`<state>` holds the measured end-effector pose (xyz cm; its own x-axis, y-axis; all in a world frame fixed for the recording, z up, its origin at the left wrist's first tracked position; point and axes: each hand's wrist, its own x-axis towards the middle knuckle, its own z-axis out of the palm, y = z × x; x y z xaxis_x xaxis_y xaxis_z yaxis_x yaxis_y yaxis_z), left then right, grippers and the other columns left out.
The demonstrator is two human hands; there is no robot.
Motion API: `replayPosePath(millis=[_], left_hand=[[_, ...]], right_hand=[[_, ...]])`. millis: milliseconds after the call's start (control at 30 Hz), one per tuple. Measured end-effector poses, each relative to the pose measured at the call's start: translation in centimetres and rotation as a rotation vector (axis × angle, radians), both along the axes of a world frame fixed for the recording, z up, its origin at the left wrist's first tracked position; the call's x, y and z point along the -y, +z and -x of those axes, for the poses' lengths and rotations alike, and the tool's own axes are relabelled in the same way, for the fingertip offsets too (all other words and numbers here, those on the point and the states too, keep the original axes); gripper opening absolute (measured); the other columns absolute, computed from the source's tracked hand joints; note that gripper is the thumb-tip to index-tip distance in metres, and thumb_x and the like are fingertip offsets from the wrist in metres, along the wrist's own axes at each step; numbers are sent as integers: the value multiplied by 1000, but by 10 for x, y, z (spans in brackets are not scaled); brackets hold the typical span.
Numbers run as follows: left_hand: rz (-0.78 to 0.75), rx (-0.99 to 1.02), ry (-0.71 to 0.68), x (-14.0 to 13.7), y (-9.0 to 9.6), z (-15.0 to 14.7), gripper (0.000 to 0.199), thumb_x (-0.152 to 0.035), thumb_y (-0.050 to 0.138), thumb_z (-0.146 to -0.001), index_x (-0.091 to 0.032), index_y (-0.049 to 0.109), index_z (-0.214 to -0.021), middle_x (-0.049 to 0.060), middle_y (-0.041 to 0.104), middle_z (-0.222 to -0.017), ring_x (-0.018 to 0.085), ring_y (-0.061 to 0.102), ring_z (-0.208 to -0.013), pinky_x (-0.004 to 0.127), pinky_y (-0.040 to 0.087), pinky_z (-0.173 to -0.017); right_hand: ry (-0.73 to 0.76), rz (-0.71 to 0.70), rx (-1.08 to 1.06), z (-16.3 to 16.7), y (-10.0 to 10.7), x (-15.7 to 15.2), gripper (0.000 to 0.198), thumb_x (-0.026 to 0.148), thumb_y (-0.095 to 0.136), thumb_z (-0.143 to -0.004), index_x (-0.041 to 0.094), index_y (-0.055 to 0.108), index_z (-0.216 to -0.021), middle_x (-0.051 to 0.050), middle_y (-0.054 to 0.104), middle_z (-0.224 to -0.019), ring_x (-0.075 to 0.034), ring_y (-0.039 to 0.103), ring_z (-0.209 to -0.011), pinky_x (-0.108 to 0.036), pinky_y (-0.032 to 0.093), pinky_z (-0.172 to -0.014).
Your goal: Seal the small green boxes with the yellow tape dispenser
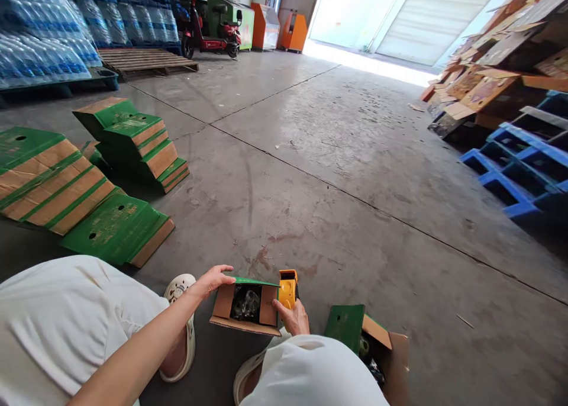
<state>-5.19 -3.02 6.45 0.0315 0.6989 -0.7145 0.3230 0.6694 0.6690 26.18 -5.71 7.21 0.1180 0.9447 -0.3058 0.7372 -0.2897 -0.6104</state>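
One open carton (268,311) between hands (212,280); tape dispenser (287,289) in right hand (296,319).

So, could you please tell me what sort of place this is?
Probably a warehouse or wholesale storeroom: wrapped bottles stand stacked on the left, with blue pallets and piled cardboard boxes on the right.

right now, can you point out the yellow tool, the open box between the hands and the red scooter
Yellow tool (287,289): head view, on its yellow side.
Open box (267,313): head view, on its right brown flap.
Red scooter (207,44): head view, on its red lower body.
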Motion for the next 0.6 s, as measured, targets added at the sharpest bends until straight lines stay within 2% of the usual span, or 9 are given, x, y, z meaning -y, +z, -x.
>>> replayPosePath(millis=[67,133,233,300,400,500,600], left_hand=[[-38,-73,-75,1,-2,-2,71,-30,75,-79,-17,64,-148,9,78,-126,27,70,-122,30,52,-96],[-69,-147,-113,4,-5,-5,74,-23,76,-74,-16,65,-147,12,72,-140,29,65,-132,32,48,-106],[-108,-300,-148,7,-6,-12,72,-22,76,-75,-21,66,-147,14,62,-153,35,52,-147,46,38,-119],[-150,-435,-243,8,-5,-16,64,-27,74,-81,-28,67,-145,13,64,-152,38,51,-147,55,34,-119],[-224,-569,-374,9,-3,-18,54,-34,71,-88,-31,69,-142,13,69,-144,39,56,-139,58,33,-116],[-233,-649,-417,11,-3,-16,52,-44,72,-91,-32,70,-141,14,72,-139,43,53,-137,59,34,-114],[-216,-668,-394,16,-5,-13,56,-49,70,-94,-35,65,-147,12,67,-149,43,46,-143,59,35,-115]], right_hand=[[-44,57,-94,-3,-7,-5,31,58,68,-78,29,58,-79,-4,74,-73,-35,77,-79,-40,53,-69],[-51,52,-149,-6,-12,-10,31,60,65,-80,29,60,-85,-5,77,-81,-35,77,-85,-41,54,-75],[-19,33,-106,-13,-15,-15,34,61,65,-80,29,60,-89,-7,78,-88,-37,78,-91,-41,53,-75],[-3,-12,-1,-19,-15,-17,37,62,64,-81,28,57,-93,-10,78,-90,-38,77,-91,-42,53,-76],[34,-132,156,-23,-10,-23,41,63,59,-88,25,56,-102,-10,74,-83,-36,77,-87,-45,53,-86],[156,-225,215,-15,-5,-30,43,58,65,-90,22,56,-112,-10,75,-86,-34,76,-94,-46,47,-102],[392,-265,281,2,-4,-38,39,44,71,-89,21,57,-118,-11,78,-96,-32,75,-101,-45,45,-105]])
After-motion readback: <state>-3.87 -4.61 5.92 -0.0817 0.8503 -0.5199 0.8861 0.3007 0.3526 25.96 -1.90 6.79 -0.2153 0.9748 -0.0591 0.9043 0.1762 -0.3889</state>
